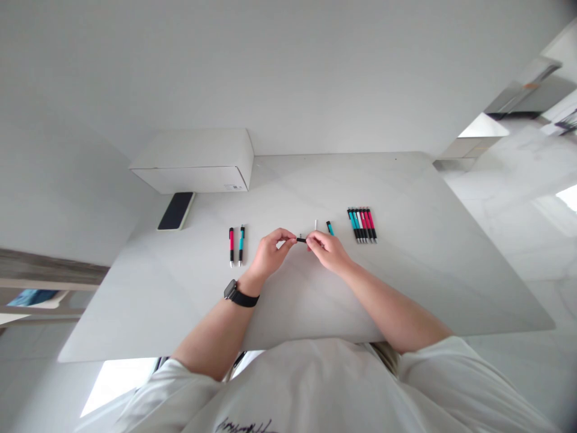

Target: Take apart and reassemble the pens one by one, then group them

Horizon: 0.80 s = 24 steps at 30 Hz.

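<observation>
Over the middle of the table, my left hand (271,251) and my right hand (330,251) pinch the two ends of a short black pen grip (302,240). Just behind it a small thin part (300,235) shows, too small to name. A slim white refill-like stick (316,225) stands out past my right fingers, its lower end hidden by them. Beside that hand lies a teal pen barrel (330,228), partly covered. To the left of my left hand are a red pen (231,245) and a teal pen (241,245), side by side.
Several teal, white and red pens (362,225) lie in a tight row at the right. A white box (193,159) stands at the back left against the wall, with a dark-screened phone (176,211) in front. The pale table (428,264) has its front edge at my body.
</observation>
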Motion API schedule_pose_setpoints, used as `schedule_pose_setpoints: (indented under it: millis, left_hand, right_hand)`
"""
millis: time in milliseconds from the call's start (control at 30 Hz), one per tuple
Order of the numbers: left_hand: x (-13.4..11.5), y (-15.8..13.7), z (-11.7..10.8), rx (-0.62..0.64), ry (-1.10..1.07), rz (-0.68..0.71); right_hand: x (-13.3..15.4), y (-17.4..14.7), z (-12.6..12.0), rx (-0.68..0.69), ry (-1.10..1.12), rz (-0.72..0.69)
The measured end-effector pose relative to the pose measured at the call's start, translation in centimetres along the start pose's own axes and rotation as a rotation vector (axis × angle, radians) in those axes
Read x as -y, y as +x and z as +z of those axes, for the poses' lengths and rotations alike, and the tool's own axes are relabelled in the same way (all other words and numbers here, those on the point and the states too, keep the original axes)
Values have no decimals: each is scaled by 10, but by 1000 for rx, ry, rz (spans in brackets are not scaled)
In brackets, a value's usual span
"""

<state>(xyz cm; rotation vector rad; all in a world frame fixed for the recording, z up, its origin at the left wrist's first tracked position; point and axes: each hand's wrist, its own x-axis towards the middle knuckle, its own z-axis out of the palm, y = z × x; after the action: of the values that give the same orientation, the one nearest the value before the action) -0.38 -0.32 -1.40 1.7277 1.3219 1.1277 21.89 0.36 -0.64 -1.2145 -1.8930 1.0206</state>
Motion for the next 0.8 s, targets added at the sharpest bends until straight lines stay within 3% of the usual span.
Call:
schedule_pose_setpoints:
  millis: [133, 567, 800]
  left_hand:
    - [0, 0, 0, 6, 10, 7]
    - [-2, 0, -1, 15, 7, 0]
    - [-2, 0, -1, 11, 16, 8]
  right_hand:
    - [-2, 0, 0, -42, 41, -23]
    - [-3, 0, 1, 34, 15, 11]
    - [-4, 0, 1, 8, 20, -6]
